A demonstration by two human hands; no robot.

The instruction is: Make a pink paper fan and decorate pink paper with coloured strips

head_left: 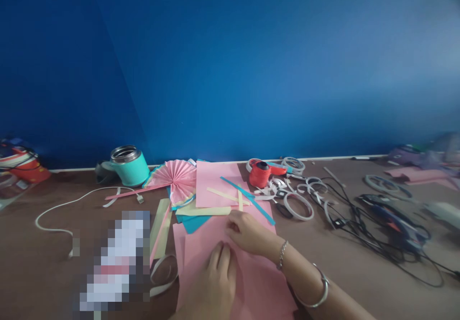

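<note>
A large pink paper sheet (258,281) lies on the brown floor in front of me. My left hand (212,286) rests on its near middle, fingers together and pressed flat on the paper. My right hand (247,234) lies on the sheet's far edge, fingers curled and pinching the paper there; the wrist wears a bracelet and a silver bangle. Just beyond lie another pink sheet (217,178), cream strips (204,211), a blue strip (247,200) and a teal sheet (192,223). A pleated pink paper fan (178,176) lies to the left.
A teal metal-rimmed pot (127,165) stands by the blue wall. A white cable (68,205) runs left. A red tape dispenser (262,172), several white tape rings (298,206) and tangled black cords with a glue gun (391,224) lie right. A pixelated patch (115,262) covers something at lower left.
</note>
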